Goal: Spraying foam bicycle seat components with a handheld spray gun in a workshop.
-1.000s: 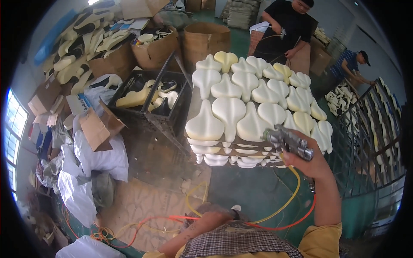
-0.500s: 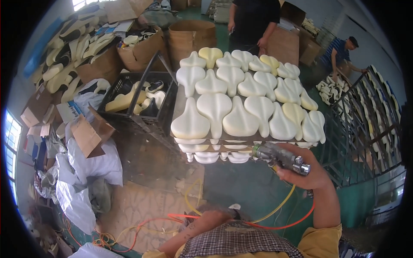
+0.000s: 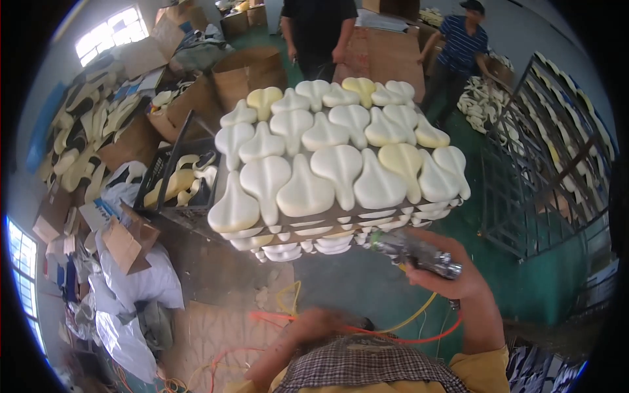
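My right hand (image 3: 452,268) is wrapped around a metal spray gun (image 3: 416,252), its nozzle pointing left along the near side of a stack. Rows of white and pale yellow foam bicycle saddles (image 3: 304,190) cover the top board, with more saddles on boards beneath. My left hand (image 3: 321,324) is low in front of the checked apron (image 3: 367,367), beside an orange hose (image 3: 393,337). Motion smears its fingers, so I cannot see whether it grips the hose. A yellow hose (image 3: 419,311) runs below the spray gun.
Left of the stack stands a black crate (image 3: 160,173) of saddle parts; cardboard bins and white sacks (image 3: 141,278) lie beyond. A dark metal rack (image 3: 524,196) holding saddles stands at right. One person (image 3: 318,36) in black and another (image 3: 458,46) in a striped shirt are behind the stack.
My view has turned right, so the stack sits further left. The spray gun stays in my right hand. My left hand has shifted slightly left. The person in stripes stands more upright.
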The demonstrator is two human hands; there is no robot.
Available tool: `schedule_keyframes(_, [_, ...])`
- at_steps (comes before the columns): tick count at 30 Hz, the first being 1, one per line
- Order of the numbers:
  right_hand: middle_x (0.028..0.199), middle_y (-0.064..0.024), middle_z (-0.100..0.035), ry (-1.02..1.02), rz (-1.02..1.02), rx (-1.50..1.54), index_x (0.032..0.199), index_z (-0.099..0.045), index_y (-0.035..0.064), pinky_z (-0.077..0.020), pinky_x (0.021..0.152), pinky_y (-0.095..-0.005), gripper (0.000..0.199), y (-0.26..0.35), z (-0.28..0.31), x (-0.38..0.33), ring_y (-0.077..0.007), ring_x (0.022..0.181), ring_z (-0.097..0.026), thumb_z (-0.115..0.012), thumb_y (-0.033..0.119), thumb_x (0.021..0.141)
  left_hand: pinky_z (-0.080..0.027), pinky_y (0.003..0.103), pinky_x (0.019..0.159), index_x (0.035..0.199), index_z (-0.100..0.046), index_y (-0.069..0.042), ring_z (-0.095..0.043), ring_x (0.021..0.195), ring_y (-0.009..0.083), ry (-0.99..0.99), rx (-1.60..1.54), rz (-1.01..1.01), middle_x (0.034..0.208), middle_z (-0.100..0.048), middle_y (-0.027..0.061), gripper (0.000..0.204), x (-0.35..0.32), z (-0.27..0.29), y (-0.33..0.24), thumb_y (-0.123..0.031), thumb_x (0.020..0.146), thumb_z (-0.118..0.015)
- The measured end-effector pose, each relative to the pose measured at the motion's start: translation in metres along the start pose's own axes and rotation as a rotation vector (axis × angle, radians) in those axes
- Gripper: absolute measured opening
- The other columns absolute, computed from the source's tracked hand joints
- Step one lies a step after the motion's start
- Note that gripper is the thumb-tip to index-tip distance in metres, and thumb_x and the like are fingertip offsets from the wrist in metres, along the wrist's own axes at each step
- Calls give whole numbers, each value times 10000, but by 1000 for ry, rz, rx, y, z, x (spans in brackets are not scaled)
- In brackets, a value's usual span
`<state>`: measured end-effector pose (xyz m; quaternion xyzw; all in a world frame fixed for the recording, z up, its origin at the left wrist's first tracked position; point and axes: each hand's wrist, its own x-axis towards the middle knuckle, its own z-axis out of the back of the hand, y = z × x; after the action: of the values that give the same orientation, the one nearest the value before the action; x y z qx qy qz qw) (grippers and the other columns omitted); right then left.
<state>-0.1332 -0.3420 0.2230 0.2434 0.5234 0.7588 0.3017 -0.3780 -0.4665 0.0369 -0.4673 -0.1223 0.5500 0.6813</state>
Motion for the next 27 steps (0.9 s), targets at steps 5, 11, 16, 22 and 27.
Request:
schedule_keyframes(5, [839, -99, -617, -435, -34, 388, 1215, -475, -65, -496, 690, -314, 496, -49, 44, -84, -171, 738, -591, -666, 91, 785, -476, 283, 722, 971, -644, 14, -573, 781, 124, -206, -457, 130, 823, -621, 19, 281, 97, -46, 84, -244, 863, -621])
schedule_keyframes(11, [817, -109, -624, -922, -195, 502, 1063, -556, -56, -493, 662, -337, 331, -102, 76, -181, -209, 702, -604, -618, 179, 838, -505, 435, 793, 1066, -519, -21, -597, 891, 315, -525, -1516, 341, 986, -615, 161, 309, 226, -15, 102, -277, 895, -501])
schedule_keyframes(16, [809, -103, -620, -1290, -278, 523, 1062, -561, -36, -498, 666, -344, 321, -128, 95, -198, -214, 722, -615, -620, 195, 847, -465, 513, 836, 1095, -359, 2, -507, 936, 347, -1038, -1972, 351, 1037, -475, 188, 338, 297, 19, 128, -294, 932, -388])
schedule_keyframes(22, [784, -72, -614, -1233, -453, 427, 1056, -565, -21, -493, 662, -299, 259, -171, 170, -206, -168, 719, -603, -602, 128, 846, -452, 506, 862, 1174, -452, -94, -490, 993, 293, -1069, -1887, 464, 1072, -494, 108, 468, 347, 11, 120, -444, 862, -427])
schedule_keyframes(27, [834, -52, -599, -1051, -414, 369, 1115, -545, -15, -508, 666, -291, 321, -186, 228, -162, -142, 725, -599, -640, 24, 811, -448, 441, 923, 1282, -491, -166, -498, 1164, 287, -911, -1879, 208, 1288, -515, 74, 437, 355, 32, 126, -352, 898, -398])
